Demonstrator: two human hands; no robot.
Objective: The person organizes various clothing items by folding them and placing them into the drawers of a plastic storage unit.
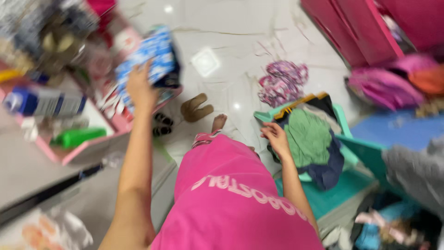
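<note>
My left hand (140,88) reaches forward and grips a blue and white patterned folded cloth (152,58) at the edge of a pink shelf (88,148) on the left. My right hand (276,137) hangs lower on the right, fingers loosely curled, touching the edge of a pile of clothes with a green garment (307,139) on top. That pile lies in a teal basket (344,122). The picture is blurred by motion. I wear a pink shirt, and one bare foot (218,122) shows on the white floor.
The pink shelf carries a blue box (44,103), a green bottle (76,137) and other clutter. Brown sandals (196,107) and a patterned cloth (283,82) lie on the tiled floor. A pink cabinet (356,28) and pink and orange clothes (393,83) are at the right.
</note>
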